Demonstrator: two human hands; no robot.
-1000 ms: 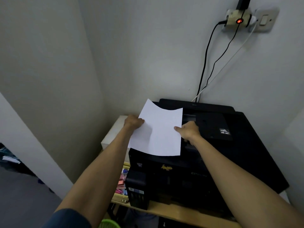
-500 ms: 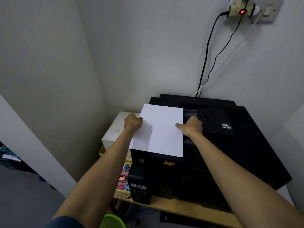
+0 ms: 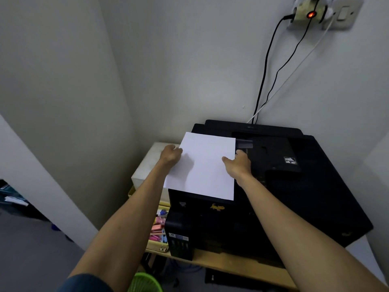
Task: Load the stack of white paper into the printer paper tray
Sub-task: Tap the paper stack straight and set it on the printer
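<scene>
Here your left hand (image 3: 171, 155) is gripping the left edge of the stack of white paper (image 3: 205, 165), and your right hand (image 3: 239, 164) is pinching its right edge with the thumb lying on top. You are holding the sheets flat over the left part of the black printer (image 3: 294, 186), their far edge reaching toward its rear. The printer is sitting on a wooden desk (image 3: 221, 264) in a corner, with cables (image 3: 265, 68) running up the wall to a socket (image 3: 311, 14).

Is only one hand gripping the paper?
No: left hand and right hand grip opposite edges of the white paper.
</scene>
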